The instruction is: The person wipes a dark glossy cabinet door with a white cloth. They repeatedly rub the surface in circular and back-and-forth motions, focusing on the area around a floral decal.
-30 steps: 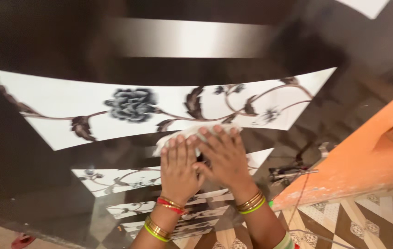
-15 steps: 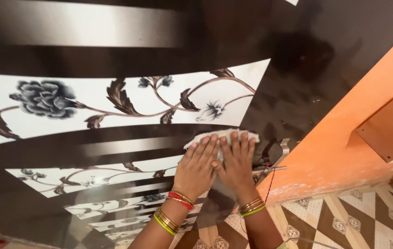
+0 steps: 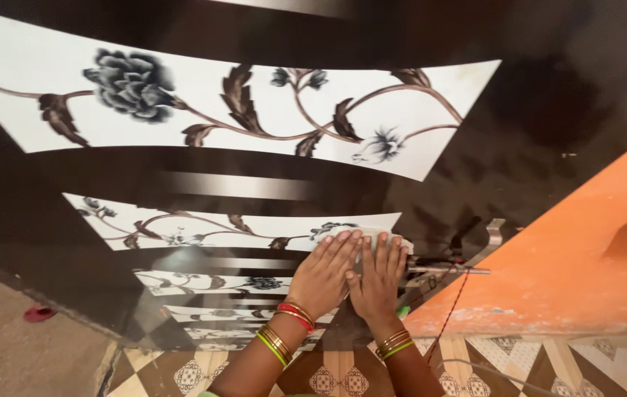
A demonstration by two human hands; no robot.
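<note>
Both my hands press flat, side by side, on a white cloth (image 3: pixel 394 240) against a glossy dark brown panel (image 3: pixel 254 169) with white floral bands. My left hand (image 3: pixel 324 273) covers the cloth's left part, fingers together and pointing up. My right hand (image 3: pixel 378 273) lies beside it, thumbs touching. Only the cloth's top and right edge show past my fingertips. Bangles sit on both wrists.
An orange wall (image 3: pixel 571 257) rises at the right. A metal handle (image 3: pixel 493 234) and a thin metal rod (image 3: pixel 449 270) sit at the panel's right edge, just right of my hands. Patterned floor tiles (image 3: pixel 519 364) lie below. A red item (image 3: pixel 37 313) lies on the floor at left.
My hands and the cloth have slid down the panel from the upper floral band to a lower one. The view has shifted, so the big floral band now sits higher.
</note>
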